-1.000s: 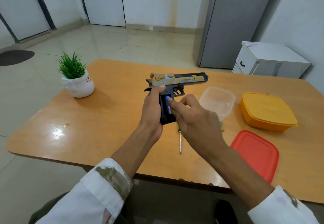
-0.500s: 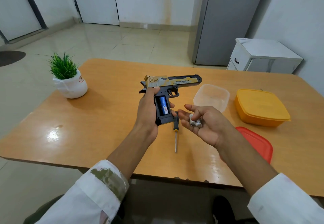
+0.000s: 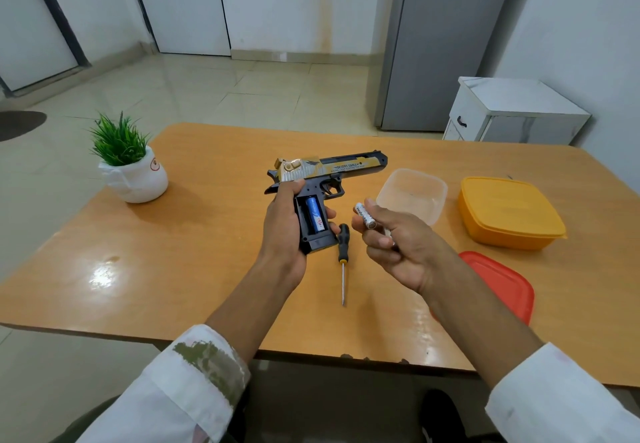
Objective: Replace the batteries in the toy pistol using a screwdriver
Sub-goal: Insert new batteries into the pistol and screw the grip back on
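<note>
My left hand grips the black grip of the gold and black toy pistol, held above the wooden table with its barrel pointing right. The battery compartment in the grip is uncovered and holds one blue battery. To the right of the pistol, my right hand pinches a white battery between thumb and fingers; a second battery is partly visible deeper in the same hand. A screwdriver with a black and yellow handle lies on the table between my hands, tip towards me.
A clear plastic container stands right of the pistol, beside a closed yellow box. A red lid lies by my right forearm. A small potted plant sits at the table's left. A white cabinet stands beyond the table.
My right hand left the pistol's compartment and drew back to the right. It opened palm-up with two batteries, then turned and pinched one up between thumb and fingers.
</note>
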